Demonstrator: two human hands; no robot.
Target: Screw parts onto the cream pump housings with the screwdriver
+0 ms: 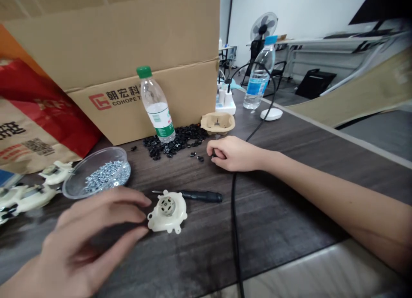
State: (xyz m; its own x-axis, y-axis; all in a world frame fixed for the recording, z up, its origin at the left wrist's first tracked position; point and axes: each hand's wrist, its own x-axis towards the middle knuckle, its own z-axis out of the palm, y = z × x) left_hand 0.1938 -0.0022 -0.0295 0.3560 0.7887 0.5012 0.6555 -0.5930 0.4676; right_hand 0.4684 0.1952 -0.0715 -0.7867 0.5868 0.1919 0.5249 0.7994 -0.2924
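Note:
A cream plastic housing (175, 209) with a round metal motor (167, 206) set in it lies on the dark table. At its left edge is my left hand (93, 233), fingers stretched out and apart from the thumb; whether the tips touch the rim is hard to tell. Just behind the housing lies a screwdriver (202, 196) with a black handle. My right hand (236, 153) rests farther back, fingers curled in a pinch with a bit of something black showing at the tips. Close to it are loose small black parts (200, 159) and a bigger pile of them (186, 137).
A clear bowl (72, 184) of small metal screws stands left. More cream housings (32, 197) lie beyond it. A green-capped bottle (157, 105) stands before a cardboard box (180, 88). A black cable (234, 216) crosses the table, near a cardboard tray (218, 123) and blue-capped bottle (257, 79).

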